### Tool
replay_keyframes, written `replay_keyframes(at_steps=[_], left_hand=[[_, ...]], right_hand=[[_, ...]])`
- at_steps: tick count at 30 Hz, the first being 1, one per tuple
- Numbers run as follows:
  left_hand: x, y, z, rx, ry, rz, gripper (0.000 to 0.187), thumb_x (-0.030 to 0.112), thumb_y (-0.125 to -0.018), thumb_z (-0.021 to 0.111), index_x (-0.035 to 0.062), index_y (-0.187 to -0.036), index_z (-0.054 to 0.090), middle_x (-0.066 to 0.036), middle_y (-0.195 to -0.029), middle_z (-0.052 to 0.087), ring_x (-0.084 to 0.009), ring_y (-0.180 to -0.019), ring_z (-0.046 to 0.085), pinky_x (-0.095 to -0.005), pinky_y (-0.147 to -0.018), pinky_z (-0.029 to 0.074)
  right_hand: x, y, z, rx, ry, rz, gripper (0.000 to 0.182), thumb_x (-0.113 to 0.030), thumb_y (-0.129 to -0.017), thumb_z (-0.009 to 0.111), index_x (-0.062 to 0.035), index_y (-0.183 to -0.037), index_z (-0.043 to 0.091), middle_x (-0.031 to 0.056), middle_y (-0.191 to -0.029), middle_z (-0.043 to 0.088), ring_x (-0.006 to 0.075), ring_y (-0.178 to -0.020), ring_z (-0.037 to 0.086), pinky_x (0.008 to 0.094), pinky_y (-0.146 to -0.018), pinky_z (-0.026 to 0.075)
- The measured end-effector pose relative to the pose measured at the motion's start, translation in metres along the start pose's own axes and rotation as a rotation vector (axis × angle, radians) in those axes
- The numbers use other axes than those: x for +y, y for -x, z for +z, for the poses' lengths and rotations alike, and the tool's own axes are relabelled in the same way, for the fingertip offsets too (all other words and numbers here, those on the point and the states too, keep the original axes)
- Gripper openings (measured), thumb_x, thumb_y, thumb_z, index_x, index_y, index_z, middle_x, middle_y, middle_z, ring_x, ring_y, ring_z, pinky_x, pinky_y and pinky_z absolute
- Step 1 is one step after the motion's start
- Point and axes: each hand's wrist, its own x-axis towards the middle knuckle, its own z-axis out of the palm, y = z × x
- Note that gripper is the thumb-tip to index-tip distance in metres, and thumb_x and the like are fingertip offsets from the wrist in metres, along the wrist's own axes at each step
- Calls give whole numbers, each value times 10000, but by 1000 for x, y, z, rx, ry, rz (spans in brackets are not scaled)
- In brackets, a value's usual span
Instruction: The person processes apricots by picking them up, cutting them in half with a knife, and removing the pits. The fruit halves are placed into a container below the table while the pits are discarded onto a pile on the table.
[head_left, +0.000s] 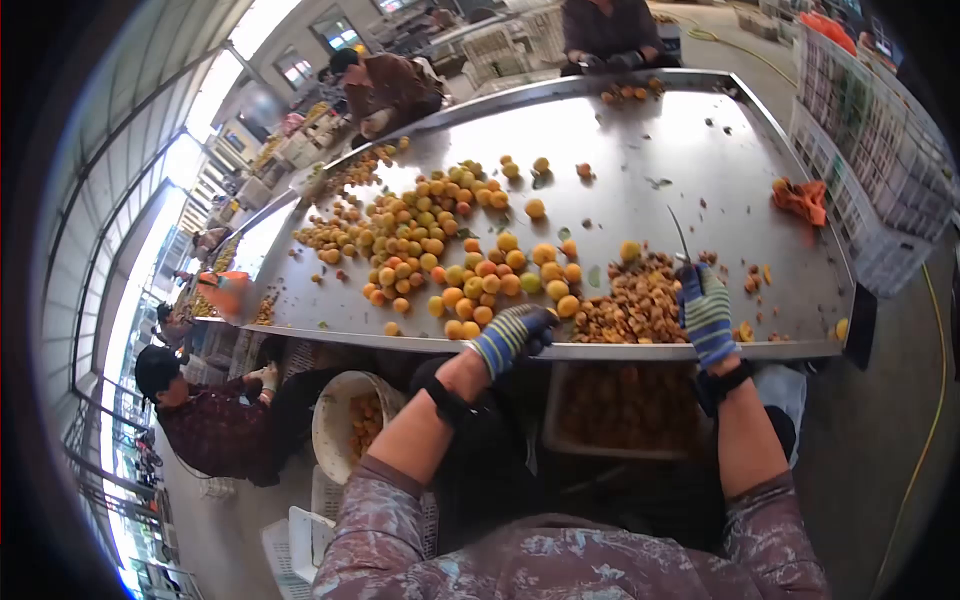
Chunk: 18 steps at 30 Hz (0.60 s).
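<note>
Both of my hands wear blue-and-yellow striped gloves with dark fingers. My left hand [512,338] is closed at the front edge of the metal table [640,200]; whatever its curled fingers hold is hidden. Fingers wrapped, my right hand [706,312] grips a thin dark rod-like tool [679,234] that points up and away over the table. Between the hands lies a heap of brownish-orange fruit pieces [632,305]. Whole yellow-orange fruits that look like apricots [490,285] spread from beside my left hand toward the far left.
Below the table edge sits a tub of fruit pieces [630,405]; a white bucket [345,420] stands left of my arm. A seated person [215,410] is at left, others across the table. Stacked crates [865,170] rise at right, near an orange cloth [800,200].
</note>
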Motion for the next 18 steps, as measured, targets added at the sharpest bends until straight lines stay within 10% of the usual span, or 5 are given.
replay_keyframes(at_steps=[9,14,18], left_hand=[[40,-76,-27,187,-178,134,248,323,-887,546,94,-960,610,11,-676,579,-71,-473,473,-209,-401,362],[32,-113,-21,362,-811,786,262,89,-861,535,34,-1113,575,-191,-998,624,-344,-937,585,-361,-855,447],[8,-138,-58,470,-910,613,343,72,-820,549,60,-1164,551,-202,-1057,601,-352,-990,566,-381,-894,435]], right_hand=[[-4,-7,-7,122,68,-109,281,-265,-918,543,1,-847,597,194,-645,561,301,-530,508,366,-533,420],[-7,-7,-8,126,78,-75,261,-247,-906,565,1,-828,589,207,-658,569,348,-561,530,373,-529,422],[-3,-6,-9,132,51,-139,249,-235,-913,554,-6,-821,589,197,-638,563,350,-551,519,376,-519,415]])
